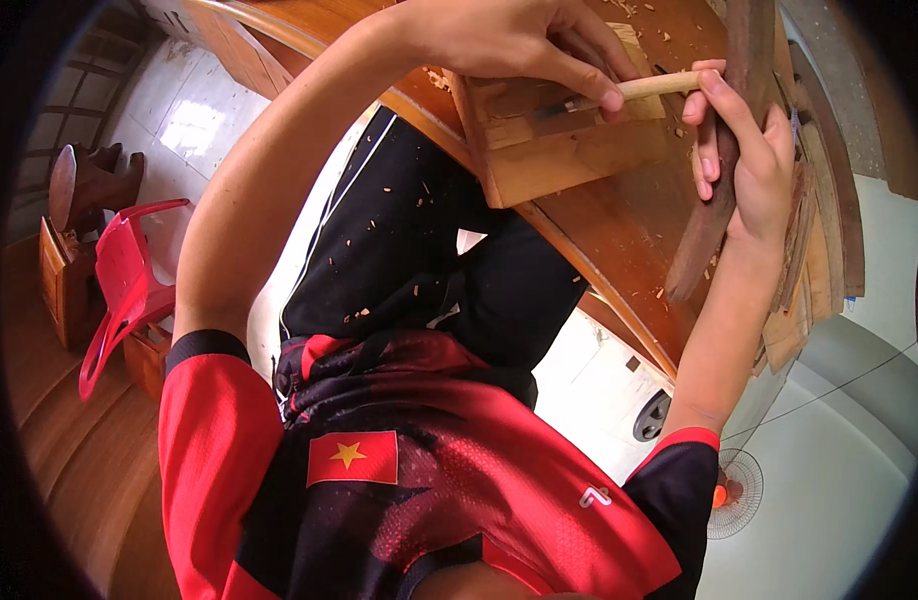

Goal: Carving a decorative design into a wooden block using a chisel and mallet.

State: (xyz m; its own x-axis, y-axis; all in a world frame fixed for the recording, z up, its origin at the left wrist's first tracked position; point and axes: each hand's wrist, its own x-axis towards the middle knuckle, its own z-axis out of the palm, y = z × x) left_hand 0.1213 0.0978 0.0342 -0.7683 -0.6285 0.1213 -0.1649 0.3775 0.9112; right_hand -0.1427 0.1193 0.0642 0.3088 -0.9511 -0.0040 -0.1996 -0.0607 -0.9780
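My left hand (544, 45) pinches a chisel (664, 86) with a pale wooden handle, thumb and fingers closed near its metal end. The blade is blurred and lies over a shallow recess in a light brown wooden block (579, 165) on the bench. With its fingertips, my right hand (754, 170) holds the butt of that handle. A long dark wooden stick (701, 245) runs through the same hand, between fingers and palm, slanting down toward the bench edge. A thin pale wood piece (634, 60) lies by the block.
Wood shavings are scattered over the brown workbench (619, 240) and my trousers. Several wooden strips (824, 200) lean at the right side. On the floor stand a red plastic chair (129, 265) at left and a fan (736, 492) at lower right.
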